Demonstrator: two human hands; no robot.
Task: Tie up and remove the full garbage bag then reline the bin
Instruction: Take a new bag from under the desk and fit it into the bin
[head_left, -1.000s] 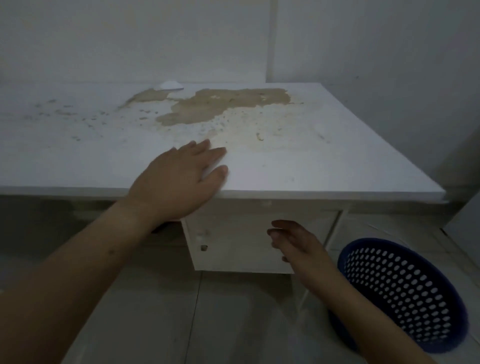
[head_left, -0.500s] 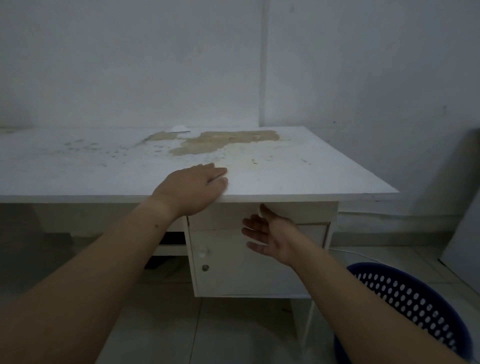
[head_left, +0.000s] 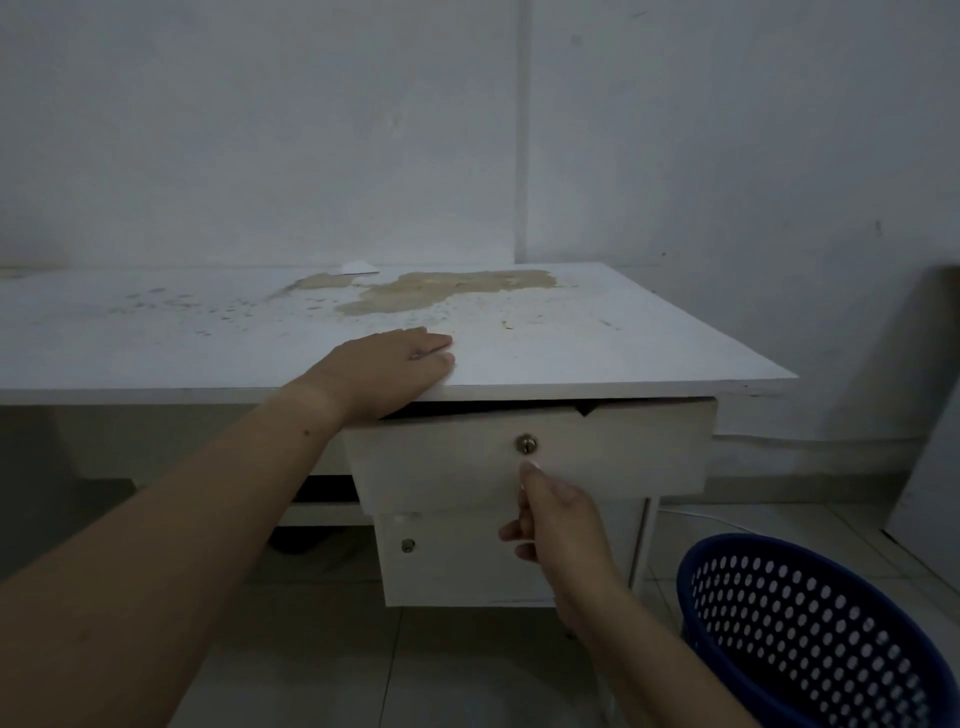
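Desk (head_left: 597, 343): white, and spans the view from nine to three o'clock. Its top carries only a brown peeled patch (head_left: 441, 291) at twelve o'clock of the left hand, so here it serves as something to lean on.
Bin (head_left: 810, 639): blue and perforated, on the tiled floor (head_left: 337, 665) at five o'clock, just right of the desk's pedestal. Light shows through its holes all over and no liner is seen in it. The full garbage bag is nowhere in view, so I judge that only the relining is left to do.
Drawer (head_left: 623, 452): directly under the desk top, standing partly out with a dark gap above its front. It is probably where fresh bags are kept, though its inside is hidden.
Cupboard door (head_left: 467, 566): closed, at six o'clock of the drawer.
Left hand (head_left: 389, 369): laid flat on the front edge of the desk top, fingers straight and together, holding nothing. It likely braces the desk against the drawer's drag.
Right hand (head_left: 561, 525): at six o'clock of the lock, thumb up against the drawer's face and fingers curled beneath its lower edge. It grips there because the front shows no handle.
Lock (head_left: 526, 444): small and brass, at the middle of the drawer front, with no key visible.
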